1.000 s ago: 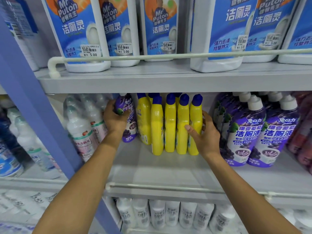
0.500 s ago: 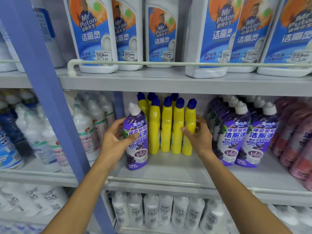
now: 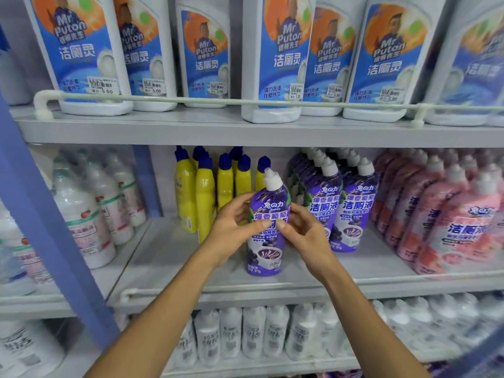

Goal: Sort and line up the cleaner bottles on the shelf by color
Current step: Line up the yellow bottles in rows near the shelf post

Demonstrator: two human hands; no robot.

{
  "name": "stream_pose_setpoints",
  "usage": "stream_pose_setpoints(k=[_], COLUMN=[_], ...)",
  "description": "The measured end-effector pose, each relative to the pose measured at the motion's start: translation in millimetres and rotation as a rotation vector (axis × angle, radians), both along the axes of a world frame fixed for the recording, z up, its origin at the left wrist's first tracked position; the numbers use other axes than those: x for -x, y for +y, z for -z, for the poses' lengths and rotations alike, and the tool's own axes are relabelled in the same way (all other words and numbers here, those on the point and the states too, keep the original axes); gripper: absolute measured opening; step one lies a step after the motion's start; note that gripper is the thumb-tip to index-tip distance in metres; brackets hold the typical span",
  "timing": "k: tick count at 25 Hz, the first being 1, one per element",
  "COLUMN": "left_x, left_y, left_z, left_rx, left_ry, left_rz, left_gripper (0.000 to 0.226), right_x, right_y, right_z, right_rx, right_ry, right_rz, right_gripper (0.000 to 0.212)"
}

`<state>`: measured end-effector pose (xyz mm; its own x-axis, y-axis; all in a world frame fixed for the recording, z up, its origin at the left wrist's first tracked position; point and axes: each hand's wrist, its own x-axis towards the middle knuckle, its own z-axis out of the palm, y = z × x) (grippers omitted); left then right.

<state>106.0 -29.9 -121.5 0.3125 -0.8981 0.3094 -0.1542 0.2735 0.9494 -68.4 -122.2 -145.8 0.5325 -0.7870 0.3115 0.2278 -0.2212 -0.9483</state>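
A purple cleaner bottle with a white cap is upright at the front of the middle shelf, in front of the yellow bottles' right end. My left hand grips its left side and my right hand grips its right side, thumbs meeting across the label. Several yellow bottles with blue caps stand in a cluster behind and to the left. A row of matching purple bottles stands just to the right. Pink bottles fill the shelf's right end.
Large white bottles with blue labels line the upper shelf behind a white rail. A blue upright post splits off the left bay, holding clear white bottles. Small white bottles fill the lower shelf.
My left hand pulled the purple bottle out from the left of the yellow bottles and carried it right. My right hand left the yellow bottles and took hold of the purple bottle too.
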Motion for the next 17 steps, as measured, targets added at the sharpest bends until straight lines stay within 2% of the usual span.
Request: stream_pose_setpoints(k=[1,3,7,10,13,15,17], left_x=[2.6,0.7,-5.0,3.2,2.9,-3.6,-7.8], left_y=[-2.1,-12.0,-52.7,-82.9,-103.1,-110.6,-112.2], left_z=[-2.7,-13.9,-52.8,-73.3,-69.2,-59.6,-58.5], left_rx=[0.003,0.03,0.16,0.152,0.126,0.14,0.147], left_ry=[0.058,0.086,-0.147,-0.346,-0.569,-0.624,-0.624], left_rz=[0.015,-0.093,-0.444,-0.449,-0.455,-0.454,-0.482], left_gripper=[0.048,0.044,0.024,0.013,0.011,0.024,0.024], right_x=[7.4,22.4,55.1,78.7,97.5,105.5,109.7], right_y=[-2.2,-5.4,-14.2,-23.8,-32.2,-36.5,-40.7], right_z=[1.0,0.3,-0.3,-2.2,-0.8,-1.6,-2.2], right_rx=[0.05,0.105,0.185,0.176,0.198,0.212,0.232], right_ry=[0.026,0.07,0.109,0.092,0.109,0.124,0.145], right_rz=[0.021,0.071,0.183,0.231,0.276,0.303,0.346], right_gripper=[0.045,0.038,0.047,0.044,0.046,0.045,0.044])
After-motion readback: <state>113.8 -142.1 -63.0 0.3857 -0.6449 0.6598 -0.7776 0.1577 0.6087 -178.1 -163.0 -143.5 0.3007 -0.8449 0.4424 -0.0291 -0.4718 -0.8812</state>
